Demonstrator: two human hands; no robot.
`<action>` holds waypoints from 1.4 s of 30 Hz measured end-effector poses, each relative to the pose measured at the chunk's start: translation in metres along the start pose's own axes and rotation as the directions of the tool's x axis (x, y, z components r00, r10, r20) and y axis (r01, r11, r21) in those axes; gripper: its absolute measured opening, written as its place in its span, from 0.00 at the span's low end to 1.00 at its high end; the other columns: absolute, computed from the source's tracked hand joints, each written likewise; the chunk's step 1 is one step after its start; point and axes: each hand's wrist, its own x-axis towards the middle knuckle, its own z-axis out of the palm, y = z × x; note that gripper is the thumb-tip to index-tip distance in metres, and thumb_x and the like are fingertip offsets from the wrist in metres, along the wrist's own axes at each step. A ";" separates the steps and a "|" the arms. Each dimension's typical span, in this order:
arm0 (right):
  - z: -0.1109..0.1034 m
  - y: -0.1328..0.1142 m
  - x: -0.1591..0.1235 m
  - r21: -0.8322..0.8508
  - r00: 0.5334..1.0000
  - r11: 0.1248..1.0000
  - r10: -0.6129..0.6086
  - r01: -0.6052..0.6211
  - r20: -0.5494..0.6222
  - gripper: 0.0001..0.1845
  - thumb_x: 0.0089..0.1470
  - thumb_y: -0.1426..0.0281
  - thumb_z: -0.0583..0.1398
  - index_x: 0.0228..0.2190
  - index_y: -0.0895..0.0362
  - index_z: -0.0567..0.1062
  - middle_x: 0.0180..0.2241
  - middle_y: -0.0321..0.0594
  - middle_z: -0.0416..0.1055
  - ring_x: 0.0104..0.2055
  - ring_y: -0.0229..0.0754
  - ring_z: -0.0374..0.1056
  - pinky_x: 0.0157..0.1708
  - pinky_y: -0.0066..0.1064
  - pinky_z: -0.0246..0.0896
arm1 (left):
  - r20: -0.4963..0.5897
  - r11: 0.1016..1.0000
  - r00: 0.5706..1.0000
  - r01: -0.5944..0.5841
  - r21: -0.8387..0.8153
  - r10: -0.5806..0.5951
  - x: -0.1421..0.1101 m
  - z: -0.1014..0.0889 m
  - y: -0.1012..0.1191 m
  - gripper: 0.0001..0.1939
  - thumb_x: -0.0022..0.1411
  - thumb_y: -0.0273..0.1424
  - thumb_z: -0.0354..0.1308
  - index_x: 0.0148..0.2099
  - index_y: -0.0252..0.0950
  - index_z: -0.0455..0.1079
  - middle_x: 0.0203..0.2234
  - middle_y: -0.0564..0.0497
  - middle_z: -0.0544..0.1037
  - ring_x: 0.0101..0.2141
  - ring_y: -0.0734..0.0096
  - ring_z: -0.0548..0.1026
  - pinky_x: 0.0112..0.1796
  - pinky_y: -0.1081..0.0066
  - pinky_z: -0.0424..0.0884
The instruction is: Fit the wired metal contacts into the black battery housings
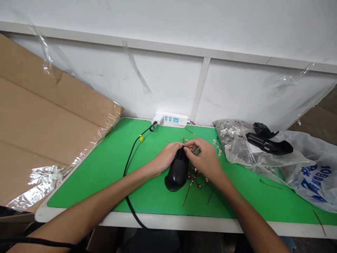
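A black plastic shell (177, 174), rounded and wide at its near end and narrow at its far end, is above the green mat. My left hand (168, 157) is closed around its narrow far part from the left. From the right, my right hand (201, 154) pinches at the shell's far tip, thumb and forefinger together. What sits between those fingertips is too small to make out. Small metal parts with red wires (194, 174) lie in a pile just right of the shell, partly under my right hand.
A white power strip (173, 118) with a plugged-in black cable (129, 158) stands against the wall. Clear plastic bags (231, 140) at the right carry more black shells (271, 144). Loose red wires (319, 223) are scattered about. A cardboard sheet (52, 116) leans at the left.
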 end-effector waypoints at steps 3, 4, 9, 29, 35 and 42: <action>-0.002 0.002 0.001 -0.016 1.000 1.000 0.014 -0.014 0.011 0.03 0.59 0.69 0.61 0.35 0.52 0.77 0.35 0.38 0.77 0.37 0.44 0.71 0.39 0.36 0.65 | -0.063 0.998 0.997 0.049 -0.044 -0.052 -0.001 0.000 -0.003 0.19 0.65 0.41 0.52 0.43 0.34 0.78 0.40 0.47 0.79 0.47 0.56 0.72 0.47 0.64 0.65; -0.003 0.002 0.001 -0.023 1.000 1.000 0.014 -0.013 0.022 0.03 0.59 0.70 0.61 0.35 0.52 0.77 0.35 0.38 0.77 0.38 0.44 0.71 0.39 0.36 0.65 | -0.084 0.997 0.994 0.062 -0.053 -0.066 -0.002 -0.001 -0.004 0.19 0.65 0.41 0.52 0.44 0.34 0.79 0.42 0.46 0.80 0.48 0.55 0.72 0.48 0.64 0.65; -0.001 0.004 -0.001 -0.029 0.998 0.999 0.038 -0.037 0.047 0.03 0.59 0.70 0.60 0.34 0.53 0.75 0.35 0.38 0.76 0.38 0.44 0.71 0.38 0.35 0.64 | -0.066 0.998 0.996 0.056 -0.033 -0.058 -0.002 0.000 -0.004 0.18 0.64 0.41 0.52 0.39 0.34 0.79 0.39 0.47 0.80 0.47 0.56 0.73 0.48 0.64 0.66; -0.013 -0.007 -0.001 -0.041 0.998 0.998 0.047 -0.049 -0.033 0.06 0.62 0.70 0.55 0.36 0.54 0.72 0.37 0.39 0.72 0.39 0.44 0.68 0.40 0.35 0.60 | -0.019 0.972 0.999 -0.037 -0.232 0.034 -0.007 0.004 0.006 0.17 0.66 0.39 0.55 0.45 0.34 0.79 0.44 0.47 0.80 0.45 0.60 0.75 0.47 0.67 0.67; -0.016 -0.013 -0.001 0.031 0.969 0.986 0.154 -0.163 0.196 0.17 0.66 0.66 0.49 0.24 0.53 0.61 0.26 0.34 0.64 0.31 0.42 0.60 0.32 0.34 0.49 | 0.058 0.932 0.998 0.051 -0.359 -0.033 -0.015 0.005 0.013 0.17 0.68 0.41 0.58 0.54 0.38 0.70 0.32 0.54 0.75 0.31 0.69 0.71 0.32 0.73 0.65; -0.017 -0.015 -0.002 0.164 0.931 0.951 0.203 -0.261 0.303 0.18 0.64 0.64 0.48 0.23 0.53 0.58 0.23 0.32 0.57 0.29 0.40 0.56 0.30 0.33 0.46 | 0.161 0.931 0.987 0.043 -0.363 0.018 -0.020 0.007 0.006 0.17 0.70 0.44 0.58 0.55 0.40 0.69 0.37 0.52 0.75 0.35 0.70 0.71 0.36 0.73 0.66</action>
